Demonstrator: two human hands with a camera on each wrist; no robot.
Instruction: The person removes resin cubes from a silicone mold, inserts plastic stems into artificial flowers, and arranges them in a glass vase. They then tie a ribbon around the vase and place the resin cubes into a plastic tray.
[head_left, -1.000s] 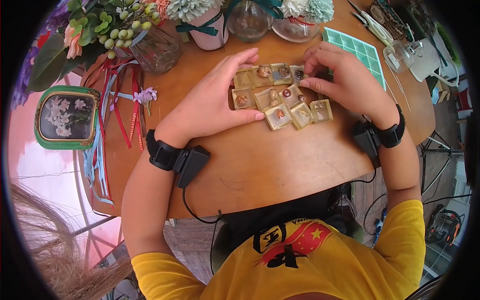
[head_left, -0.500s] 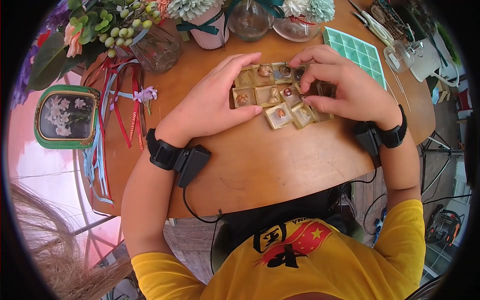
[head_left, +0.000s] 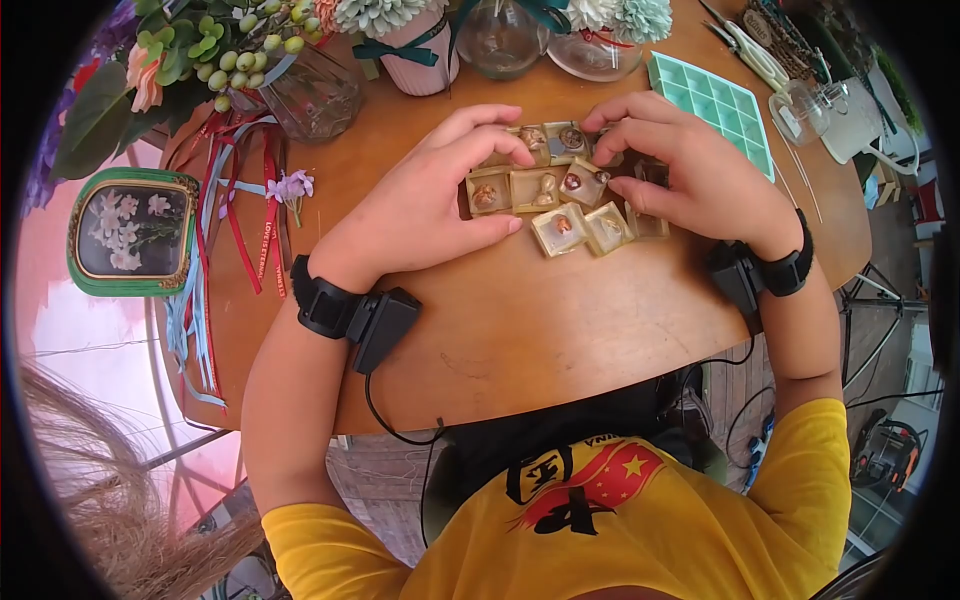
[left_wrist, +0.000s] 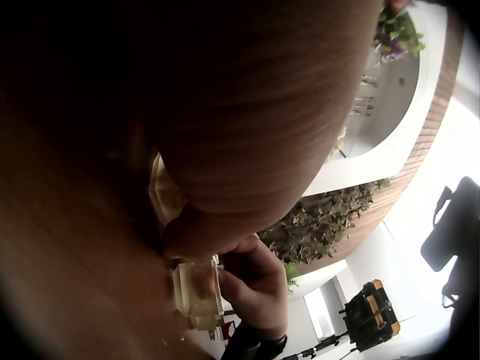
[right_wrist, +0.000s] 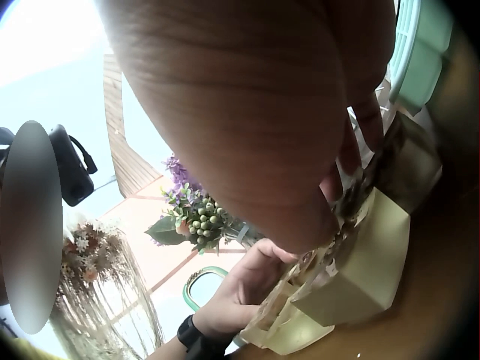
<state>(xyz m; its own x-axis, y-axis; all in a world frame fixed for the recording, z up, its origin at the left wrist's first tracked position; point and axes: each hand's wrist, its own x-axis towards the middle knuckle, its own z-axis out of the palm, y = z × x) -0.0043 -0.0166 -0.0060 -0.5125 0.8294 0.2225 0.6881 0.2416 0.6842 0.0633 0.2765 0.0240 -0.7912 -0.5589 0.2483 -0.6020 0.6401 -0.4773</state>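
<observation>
Small clear square boxes (head_left: 560, 230), several with a snail shell inside, stand in uneven rows on the wooden table. My left hand (head_left: 415, 195) curves round the left side of the rows, its bent index finger over the back left boxes and its thumb along the front left one. My right hand (head_left: 680, 160) pinches the right corner of a middle-row box (head_left: 583, 183), which holds a reddish-brown shell, between fingers and thumb. Its palm and fingers hide the boxes at the far right. In the right wrist view, pale box walls (right_wrist: 360, 262) stand under the hand.
A mint-green compartment tray (head_left: 715, 110) lies beyond the right hand. Vases of flowers (head_left: 420, 60) line the back. Ribbons (head_left: 245, 210), a purple flower sprig (head_left: 291, 190) and a green-framed flower picture (head_left: 133, 235) are at the left. Scissors (head_left: 750, 50) and a glass jar (head_left: 797, 117) lie back right.
The right hand has come down and left, and the middle-row box at its fingertips has turned and shifted slightly back. The left index finger has bent in over the back boxes.
</observation>
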